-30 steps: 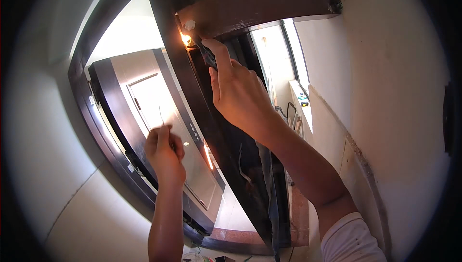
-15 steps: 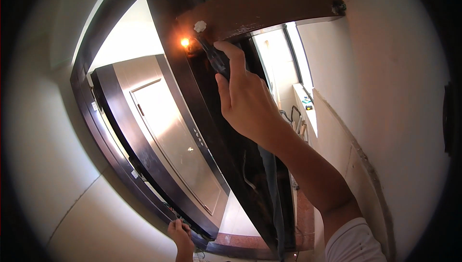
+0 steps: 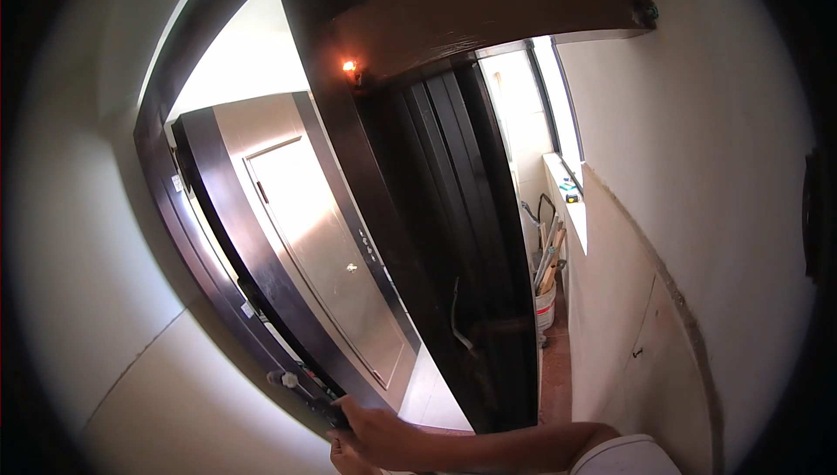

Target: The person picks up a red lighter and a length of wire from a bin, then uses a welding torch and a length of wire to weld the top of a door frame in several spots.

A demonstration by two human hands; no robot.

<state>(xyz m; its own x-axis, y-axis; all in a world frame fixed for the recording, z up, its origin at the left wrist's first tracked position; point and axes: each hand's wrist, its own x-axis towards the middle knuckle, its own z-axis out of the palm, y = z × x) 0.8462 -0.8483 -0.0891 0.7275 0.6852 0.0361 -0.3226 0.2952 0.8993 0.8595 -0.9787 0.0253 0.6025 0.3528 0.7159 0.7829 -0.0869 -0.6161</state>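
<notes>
My right hand (image 3: 375, 431) is at the lower middle, its arm reaching across from the lower right. Its fingers are closed around a dark torch-like tool (image 3: 307, 394) with a pale lobed knob, which points up and left beside the door frame. Just below it is my left hand (image 3: 349, 459), partly covered by the right; its fingers look curled, and what they hold is hidden. High above, a small orange glow (image 3: 350, 67) shows on the dark metal frame (image 3: 370, 152), by the near end of a brown curved-looking beam (image 3: 488, 13).
Behind the frame stands a door (image 3: 323, 239) with a pale panel and dark edges. To the right, a bucket (image 3: 545, 307) holds long sticks and tools. A small yellow-and-black item (image 3: 572, 198) sits on the window ledge. Pale walls close in on both sides.
My right hand has come down from the glowing spot with the tool, to beside my left hand. The glow has shrunk. The view has shifted slightly.
</notes>
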